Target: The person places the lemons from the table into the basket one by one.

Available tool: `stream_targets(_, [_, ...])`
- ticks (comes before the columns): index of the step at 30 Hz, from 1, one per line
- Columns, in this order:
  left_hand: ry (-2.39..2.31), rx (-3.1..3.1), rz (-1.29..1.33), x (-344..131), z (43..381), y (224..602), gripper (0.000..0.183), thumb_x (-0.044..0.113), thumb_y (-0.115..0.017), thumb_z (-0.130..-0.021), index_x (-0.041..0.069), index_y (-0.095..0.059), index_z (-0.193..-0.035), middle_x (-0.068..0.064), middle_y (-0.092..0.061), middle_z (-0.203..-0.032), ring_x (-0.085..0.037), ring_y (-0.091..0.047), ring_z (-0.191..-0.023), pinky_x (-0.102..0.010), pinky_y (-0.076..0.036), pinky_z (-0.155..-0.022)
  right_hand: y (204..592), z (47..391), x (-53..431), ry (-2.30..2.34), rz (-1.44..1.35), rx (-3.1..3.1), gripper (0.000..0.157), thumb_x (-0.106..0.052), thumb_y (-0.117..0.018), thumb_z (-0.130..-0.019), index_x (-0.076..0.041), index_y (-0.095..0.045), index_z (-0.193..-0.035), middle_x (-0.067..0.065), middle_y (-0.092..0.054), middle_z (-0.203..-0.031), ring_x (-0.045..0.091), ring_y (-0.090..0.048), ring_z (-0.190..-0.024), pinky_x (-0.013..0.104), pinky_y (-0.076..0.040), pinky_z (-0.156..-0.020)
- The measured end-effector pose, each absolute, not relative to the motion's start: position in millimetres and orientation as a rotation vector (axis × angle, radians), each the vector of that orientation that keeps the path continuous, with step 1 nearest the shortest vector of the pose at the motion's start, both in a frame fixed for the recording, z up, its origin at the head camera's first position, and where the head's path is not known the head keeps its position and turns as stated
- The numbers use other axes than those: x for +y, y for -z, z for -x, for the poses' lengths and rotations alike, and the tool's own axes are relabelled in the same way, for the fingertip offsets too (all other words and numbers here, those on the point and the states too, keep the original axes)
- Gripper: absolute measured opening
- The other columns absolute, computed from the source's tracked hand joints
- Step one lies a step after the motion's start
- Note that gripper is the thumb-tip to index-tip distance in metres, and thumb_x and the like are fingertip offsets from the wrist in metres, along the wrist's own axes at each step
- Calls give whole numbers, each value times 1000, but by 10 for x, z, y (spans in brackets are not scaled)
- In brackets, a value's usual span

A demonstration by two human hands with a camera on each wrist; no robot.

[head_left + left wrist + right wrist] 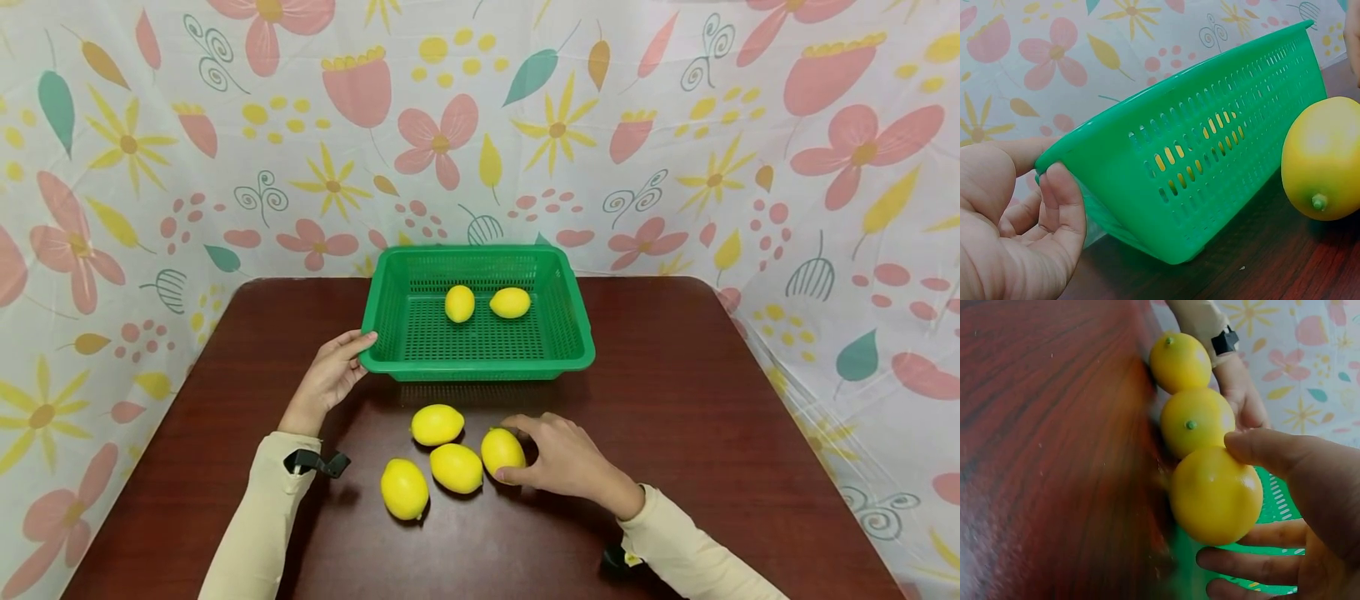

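Observation:
My left hand (330, 379) pinches the rim of a green plastic basket (480, 367) at its near left corner. In the left wrist view, the thumb and fingers (1063, 206) sit on either side of that rim. Two lemons, one upright (460, 304) and one on its side (511, 303), lie inside the basket. On the table, my right hand (566, 458) has its thumb and fingers around the rightmost lemon (1216, 497). Beside it lie three more lemons: a back one (437, 425), a middle one (456, 468) and a front left one (404, 489).
The basket stands toward the back of a dark red-brown wooden table (675, 375). Behind and at both sides hangs a flower-patterned cloth (487, 125). Black straps (315, 462) are around the sleeved wrists.

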State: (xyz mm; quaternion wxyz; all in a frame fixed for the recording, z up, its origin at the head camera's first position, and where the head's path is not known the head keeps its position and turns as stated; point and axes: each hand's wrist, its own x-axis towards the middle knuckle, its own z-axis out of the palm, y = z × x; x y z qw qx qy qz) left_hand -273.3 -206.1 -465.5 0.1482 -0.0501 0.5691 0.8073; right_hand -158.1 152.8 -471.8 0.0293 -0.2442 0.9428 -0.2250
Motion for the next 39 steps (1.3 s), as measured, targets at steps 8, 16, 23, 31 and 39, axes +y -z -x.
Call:
stream_targets(8, [-2326, 1641, 139, -2059, 2735, 4659, 36, 23, -65, -93, 6, -50, -121, -2, -58, -99, -9, -59, -77, -20, -51, -69, 4741, 1570, 1524, 781, 729, 2874, 60, -63, -72, -73, -26, -63, -120, -13, -66, -87, 8, -56, -79, 23, -44, -61])
stream_targets(16, [-2316, 1646, 134, -2044, 2742, 4655, 36, 23, -64, -94, 6, -48, -121, 0, -59, -97, -9, -59, -77, -20, -50, -70, 4759, 1554, 1525, 823, 740, 2895, 58, -59, -75, -72, -26, -63, -119, -12, -68, -88, 9, -57, -80, 23, -44, -62])
stream_targets(23, [-2319, 1660, 150, -2043, 2745, 4668, 30, 23, -64, -94, 8, -51, -118, 0, -60, -96, -9, -60, -77, -20, -51, -70, 4681, 1547, 1539, 811, 758, 2922, 58, -54, -78, -70, -29, -62, -120, -13, -66, -91, 7, -56, -79, 21, -43, -60])
stream_targets(31, [-2327, 1646, 136, -2042, 2732, 4641, 34, 22, -63, -94, 6, -49, -121, -1, -60, -98, -8, -61, -78, -20, -52, -70, 4415, 1573, 1555, 760, 847, 2964, 57, -52, -79, -70, -31, -62, -120, -15, -65, -93, 6, -54, -78, 20, -43, -60])
stream_targets(39, [-2327, 1642, 138, -2049, 2734, 4643, 35, 22, -63, -94, 6, -48, -121, -1, -59, -98, -9, -61, -77, -19, -52, -69, 4043, 1657, 1583, 742, 942, 2955, 58, -59, -73, -74, -32, -60, -123, -18, -63, -98, 6, -58, -87, 24, -45, -66])
